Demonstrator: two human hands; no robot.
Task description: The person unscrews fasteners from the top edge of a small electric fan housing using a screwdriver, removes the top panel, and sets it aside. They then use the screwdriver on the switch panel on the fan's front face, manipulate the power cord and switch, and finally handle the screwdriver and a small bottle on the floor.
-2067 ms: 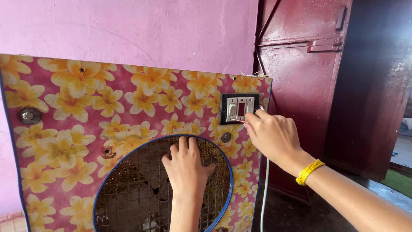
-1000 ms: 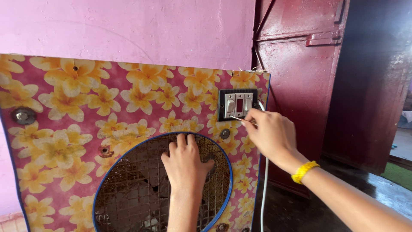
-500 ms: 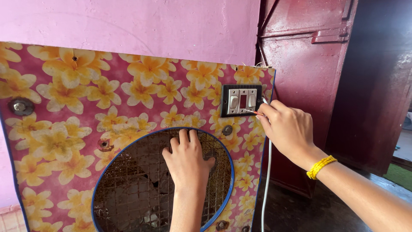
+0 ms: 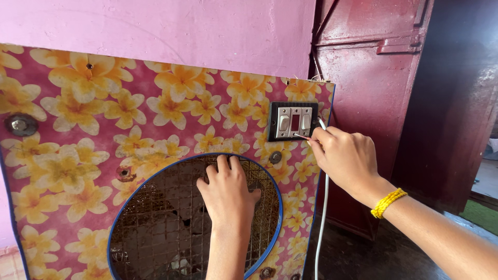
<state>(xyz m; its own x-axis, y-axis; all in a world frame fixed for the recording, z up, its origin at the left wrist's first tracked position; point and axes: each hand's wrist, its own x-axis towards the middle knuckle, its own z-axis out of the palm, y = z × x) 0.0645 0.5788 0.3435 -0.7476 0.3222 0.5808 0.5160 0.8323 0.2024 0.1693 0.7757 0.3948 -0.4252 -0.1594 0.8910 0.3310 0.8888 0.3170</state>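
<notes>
Fingers (image 4: 316, 139) of the right hand (image 4: 345, 161) are pinched shut around a thin metal tool (image 4: 300, 136), its tip touching the lower edge of the switch plate (image 4: 293, 121) just left of the fingertips. It looks like a small screwdriver, though too little shows to be sure. The left hand (image 4: 228, 194) lies flat and open, fingers (image 4: 224, 165) spread on the wire mesh grille (image 4: 161, 223), holding nothing, below and left of the working fingertips.

The step in hand appears to be working at a fastening on the switch plate while the other palm steadies the flower-patterned panel (image 4: 129, 109). The next move would call for keeping the tip seated and the panel from shifting.

A white cable (image 4: 322, 218) hangs just beneath the right hand, along the panel's edge. Behind the mesh, the round blue-rimmed opening seems to house a fan; its shape is dim. A yellow bead bracelet (image 4: 388, 202) sits on the right wrist, and a red metal door (image 4: 373, 93) stands beyond it.
</notes>
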